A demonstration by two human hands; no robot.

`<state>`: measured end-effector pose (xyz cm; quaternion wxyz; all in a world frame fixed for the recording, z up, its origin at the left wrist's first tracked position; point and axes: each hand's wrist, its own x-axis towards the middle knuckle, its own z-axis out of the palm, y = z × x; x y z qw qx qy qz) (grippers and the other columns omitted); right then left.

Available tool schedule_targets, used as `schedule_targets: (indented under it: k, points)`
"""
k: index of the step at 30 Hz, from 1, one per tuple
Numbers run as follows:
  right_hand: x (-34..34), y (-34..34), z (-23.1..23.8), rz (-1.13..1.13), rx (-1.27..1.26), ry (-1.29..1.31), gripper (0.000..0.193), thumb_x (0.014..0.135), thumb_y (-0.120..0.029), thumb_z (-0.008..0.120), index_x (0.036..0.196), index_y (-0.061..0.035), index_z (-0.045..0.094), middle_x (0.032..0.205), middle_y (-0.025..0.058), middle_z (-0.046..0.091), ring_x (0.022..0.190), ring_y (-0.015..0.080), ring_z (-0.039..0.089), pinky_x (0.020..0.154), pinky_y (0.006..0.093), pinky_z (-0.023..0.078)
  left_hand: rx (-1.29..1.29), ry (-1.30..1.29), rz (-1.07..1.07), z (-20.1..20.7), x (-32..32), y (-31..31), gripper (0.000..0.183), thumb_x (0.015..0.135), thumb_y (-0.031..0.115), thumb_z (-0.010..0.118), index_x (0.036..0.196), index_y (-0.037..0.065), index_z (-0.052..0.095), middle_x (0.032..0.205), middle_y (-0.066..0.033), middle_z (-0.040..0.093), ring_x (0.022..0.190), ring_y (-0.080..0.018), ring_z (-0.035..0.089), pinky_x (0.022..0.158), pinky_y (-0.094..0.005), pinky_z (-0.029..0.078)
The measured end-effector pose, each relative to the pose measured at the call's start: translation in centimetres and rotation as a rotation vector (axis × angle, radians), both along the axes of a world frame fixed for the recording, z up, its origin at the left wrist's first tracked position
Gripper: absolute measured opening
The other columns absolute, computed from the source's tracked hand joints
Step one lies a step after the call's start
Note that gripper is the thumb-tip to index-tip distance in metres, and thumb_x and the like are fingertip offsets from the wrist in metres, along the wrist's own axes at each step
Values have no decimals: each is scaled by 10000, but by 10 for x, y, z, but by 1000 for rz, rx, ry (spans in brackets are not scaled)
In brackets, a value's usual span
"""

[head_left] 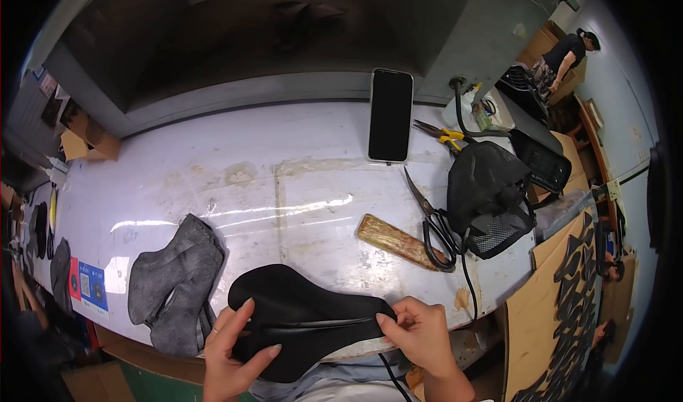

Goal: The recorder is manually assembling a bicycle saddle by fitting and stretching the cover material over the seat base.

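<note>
Fingers, head cam: R hand (pixel 421 333) thumb + index pinching narrow tip of black bike seat (pixel 284 284); L hand (pixel 229 356) thumb & index spread on its wide end — can't tell if gripping underneath. Seat's at near edge of white table (pixel 320 192), betw. hands, slit along its middle. Gray fabric (pixel 171 281) just L of it. Beyond, to R: wood block (pixel 391 237) w/ scissors (pixel 427 208) — handles at block's end. Farther: phone (pixel 390 116), yellow-handled pliers (pixel 451 135), black mesh piece (pixel 487 185).

The saddle-shaped piece (pixel 302 306) is plain black, the cloth (pixel 183 270) mottled grey.
</note>
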<state>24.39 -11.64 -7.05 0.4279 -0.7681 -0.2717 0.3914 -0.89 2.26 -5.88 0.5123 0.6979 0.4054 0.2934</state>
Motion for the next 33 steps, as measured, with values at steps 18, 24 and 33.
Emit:
schedule_targets:
  k: [18,24,33]
  points:
    - [7,5,25,223,-8,343,222,998,-226,563,1033,-9,596,644,-9,555,460,54,504,433,209,382,-73,-400,359,-20,-6,-34,906,668,-70,837,1417,85,351,1034,-67,492,920,-133,531,798,-245,498]
    - [-20,17,1,241,488,533,450,1011,-415,502,1128,13,575,737,67,620,631,129,604,569,256,470,-636,-861,328,29,-34,-3,421,675,6,817,1052,21,630,932,-110,653,852,-177,641,789,-307,518]
    - [-66,65,59,422,966,1247,825,873,-667,553,1329,13,457,967,103,528,904,242,517,899,400,412,233,-620,-450,107,-73,14,281,903,195,697,867,-83,681,875,-185,666,837,-354,670,727,-415,534]
